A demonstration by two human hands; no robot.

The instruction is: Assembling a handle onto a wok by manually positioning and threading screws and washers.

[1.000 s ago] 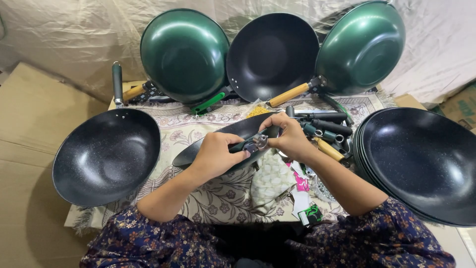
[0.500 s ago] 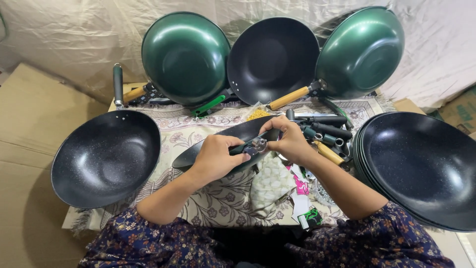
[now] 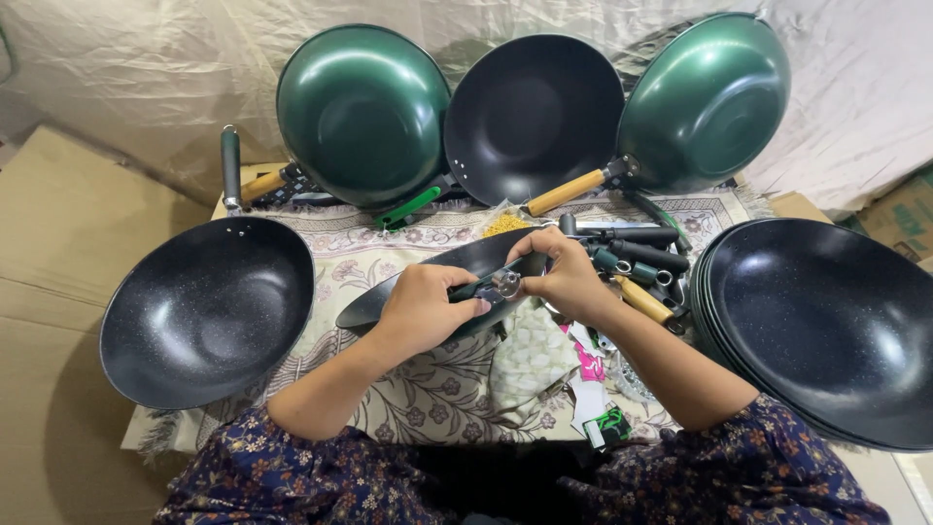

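So, left hand (image 3: 420, 309): gripping the dark round wok (image 3: 428, 282) tilted on edge, fingers closed tight.
Right hand (image 3: 569, 277): pinching the small silver metal fitting (image 3: 504, 283) at its rim.
Nearby: stack of black woks (image 3: 826, 331) sitting right.

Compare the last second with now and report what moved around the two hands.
Almost nothing moved. The left hand and right hand stay closed on the dark pan and its metal handle fitting. The speckled wok, green woks and stacked pans kept their places.
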